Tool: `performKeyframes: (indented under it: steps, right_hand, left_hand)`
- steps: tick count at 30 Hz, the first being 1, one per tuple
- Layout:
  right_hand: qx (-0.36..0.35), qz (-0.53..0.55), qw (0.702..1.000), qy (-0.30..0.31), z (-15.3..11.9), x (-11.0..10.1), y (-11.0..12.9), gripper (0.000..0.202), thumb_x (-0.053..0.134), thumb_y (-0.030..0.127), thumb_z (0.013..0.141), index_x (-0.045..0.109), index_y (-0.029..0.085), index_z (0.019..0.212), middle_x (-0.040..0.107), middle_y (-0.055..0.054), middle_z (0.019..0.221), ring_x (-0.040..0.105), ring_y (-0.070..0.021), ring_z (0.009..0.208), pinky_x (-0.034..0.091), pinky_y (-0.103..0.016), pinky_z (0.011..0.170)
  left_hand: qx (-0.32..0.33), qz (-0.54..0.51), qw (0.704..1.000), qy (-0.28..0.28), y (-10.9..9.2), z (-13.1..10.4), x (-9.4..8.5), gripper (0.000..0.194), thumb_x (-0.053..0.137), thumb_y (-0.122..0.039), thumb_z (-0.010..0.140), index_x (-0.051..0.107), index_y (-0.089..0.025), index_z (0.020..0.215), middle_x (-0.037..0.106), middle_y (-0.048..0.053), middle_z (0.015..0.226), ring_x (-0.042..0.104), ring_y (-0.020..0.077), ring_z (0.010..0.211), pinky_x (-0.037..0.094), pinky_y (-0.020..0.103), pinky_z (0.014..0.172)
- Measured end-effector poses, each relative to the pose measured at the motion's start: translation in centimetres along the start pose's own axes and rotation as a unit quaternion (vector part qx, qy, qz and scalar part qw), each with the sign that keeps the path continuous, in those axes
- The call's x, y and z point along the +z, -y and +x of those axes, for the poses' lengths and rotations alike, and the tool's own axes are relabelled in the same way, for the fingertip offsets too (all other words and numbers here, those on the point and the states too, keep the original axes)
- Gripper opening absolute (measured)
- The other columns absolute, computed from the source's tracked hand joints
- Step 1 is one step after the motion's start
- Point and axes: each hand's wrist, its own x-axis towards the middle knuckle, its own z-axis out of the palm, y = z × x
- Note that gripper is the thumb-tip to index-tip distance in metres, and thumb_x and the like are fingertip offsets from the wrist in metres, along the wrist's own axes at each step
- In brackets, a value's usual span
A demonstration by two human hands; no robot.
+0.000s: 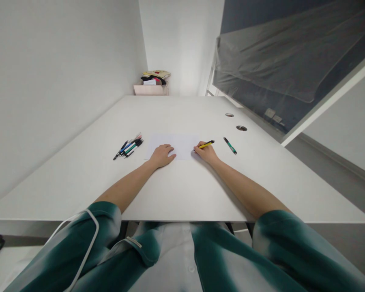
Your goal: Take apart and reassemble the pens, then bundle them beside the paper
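My right hand (206, 153) is closed in a writing grip, fingers bent around the yellow pen (207, 144). The yellow pen is tilted: its lower end points left and down, at the right side of the paper (182, 147); its upper end rises to the right, past the knuckles. I cannot tell whether the tip touches the paper.

My left hand (162, 155) is open and palm down on the left part of the paper, thumb spread from the fingers, gripping nothing. The paper lies flat on the table (176, 190) between and partly beneath my hands.

To the right of my right hand, near but apart, lies the green pen (230, 145), set at a slant. To the left of my left hand lies a heap of pens (130, 147), mostly overlapping. Nothing stands between my two hands.

Two metal discs (241, 128) sit in the table near its right edge, beyond the green pen.

At the far end is a box (149, 90), filled above its rim with yellow, black and white items too small to identify.
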Motion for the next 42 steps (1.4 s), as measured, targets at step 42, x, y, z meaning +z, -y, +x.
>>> performKeyframes:
  steps: [42]
  right_hand:
    - [0.156,0.468,0.849,0.189,-1.1,-0.6,3.7,0.071,0.028,0.073,0.087,0.069,0.016,0.075,0.062,-0.007,0.061,0.056,-0.0172,0.058,0.043,-0.030,0.061]
  left_hand:
    - [0.107,-0.025,0.990,-0.091,-2.3,0.0,-1.6,0.024,0.048,-0.029,0.093,0.070,-0.020,0.097,0.071,0.007,0.103,0.058,0.0229,0.103,0.040,0.042,0.097]
